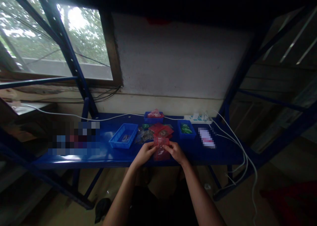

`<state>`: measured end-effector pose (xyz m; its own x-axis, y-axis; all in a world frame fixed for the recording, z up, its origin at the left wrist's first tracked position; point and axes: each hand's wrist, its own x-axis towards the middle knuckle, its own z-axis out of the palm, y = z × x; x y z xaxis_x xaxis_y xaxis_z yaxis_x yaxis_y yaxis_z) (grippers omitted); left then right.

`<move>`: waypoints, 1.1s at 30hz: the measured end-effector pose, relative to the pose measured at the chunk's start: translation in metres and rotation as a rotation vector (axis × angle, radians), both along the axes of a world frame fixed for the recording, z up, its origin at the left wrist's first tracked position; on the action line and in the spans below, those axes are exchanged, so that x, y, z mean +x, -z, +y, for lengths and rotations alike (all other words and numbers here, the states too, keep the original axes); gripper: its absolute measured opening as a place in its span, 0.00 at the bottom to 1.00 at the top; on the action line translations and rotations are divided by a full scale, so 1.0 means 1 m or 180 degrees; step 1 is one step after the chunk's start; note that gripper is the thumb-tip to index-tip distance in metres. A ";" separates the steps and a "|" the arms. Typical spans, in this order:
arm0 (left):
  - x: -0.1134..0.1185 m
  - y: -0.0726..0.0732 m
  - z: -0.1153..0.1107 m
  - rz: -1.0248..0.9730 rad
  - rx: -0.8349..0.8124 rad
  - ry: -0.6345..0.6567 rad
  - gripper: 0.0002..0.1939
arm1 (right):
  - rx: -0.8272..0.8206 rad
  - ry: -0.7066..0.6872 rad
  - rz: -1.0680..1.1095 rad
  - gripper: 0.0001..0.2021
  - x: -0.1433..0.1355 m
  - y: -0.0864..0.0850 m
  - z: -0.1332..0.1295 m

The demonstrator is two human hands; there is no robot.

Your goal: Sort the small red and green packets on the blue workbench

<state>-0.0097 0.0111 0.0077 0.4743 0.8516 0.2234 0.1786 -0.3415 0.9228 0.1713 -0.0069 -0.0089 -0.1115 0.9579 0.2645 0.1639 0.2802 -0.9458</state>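
Observation:
Near the front edge of the blue table, my left hand (146, 152) and my right hand (175, 151) pinch the two sides of a translucent red plastic bag (162, 141). More red bags (158, 128) lie just behind it. To their left is a pile of clear bags with small dark contents (145, 135). A blue tray (123, 136) with a few small packets stands further left. Right of the red bags, a blue bin (186, 129) holds green packets. Another blue bin (154, 116) at the back holds red and white packets.
A white power strip (197, 119) with plugs and cables lies at the table's back right. White cables hang down on the right. Blurred-out items (76, 138) are on the left, and a blurred-out pale object (206, 138) is on the right. Blue rack posts frame the table (99, 156).

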 end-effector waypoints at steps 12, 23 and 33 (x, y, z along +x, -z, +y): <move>-0.003 -0.001 -0.001 -0.0004 -0.0103 0.0004 0.18 | 0.0028 -0.0049 -0.0072 0.13 -0.001 -0.003 -0.002; -0.002 -0.002 -0.003 0.0008 -0.0087 -0.0038 0.20 | -0.0006 -0.0044 -0.0050 0.13 -0.002 -0.005 -0.003; 0.002 -0.005 -0.004 0.0005 -0.0129 -0.0061 0.24 | -0.0081 0.0096 0.0024 0.13 0.000 -0.002 -0.001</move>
<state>-0.0080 0.0076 0.0132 0.4580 0.8688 0.1880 0.1861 -0.3005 0.9354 0.1711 -0.0076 -0.0072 -0.0807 0.9672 0.2408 0.1649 0.2513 -0.9538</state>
